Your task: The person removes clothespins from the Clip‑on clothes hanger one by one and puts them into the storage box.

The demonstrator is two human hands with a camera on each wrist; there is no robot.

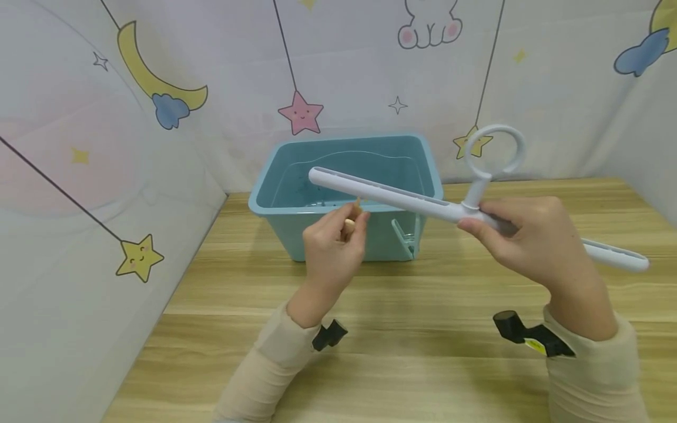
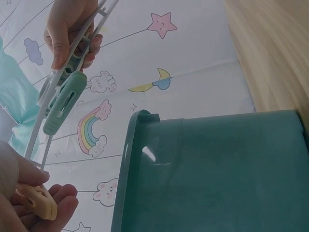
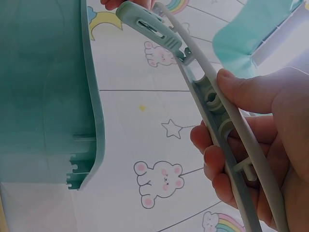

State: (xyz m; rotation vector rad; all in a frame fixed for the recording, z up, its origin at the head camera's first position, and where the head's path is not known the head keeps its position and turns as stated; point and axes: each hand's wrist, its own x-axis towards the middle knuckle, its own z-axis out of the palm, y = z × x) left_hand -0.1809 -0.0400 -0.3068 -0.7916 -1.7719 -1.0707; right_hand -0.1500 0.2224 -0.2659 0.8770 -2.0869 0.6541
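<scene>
In the head view my right hand (image 1: 545, 247) grips a long pale white clip hanger (image 1: 391, 194) near its middle, thumb in front, by the foot of its round hanging ring (image 1: 520, 150). The hanger's bar slants, its left end higher. Under that left part, my left hand (image 1: 333, 244) pinches a beige clothespin (image 2: 41, 202) between thumb and fingers, close to the bar. A green clothespin (image 2: 66, 102) hangs from the slotted underside, between my hands. The right wrist view shows the same green clothespin (image 3: 149, 28) and the bar's hollow inside with small hooks.
Behind my hands a teal plastic bin (image 1: 344, 235) stands on the wood-grain table (image 1: 402, 329). The hanger's left end is over its opening. White cloth walls (image 1: 359, 70) with printed stars, moons and bears rise at the back and sides.
</scene>
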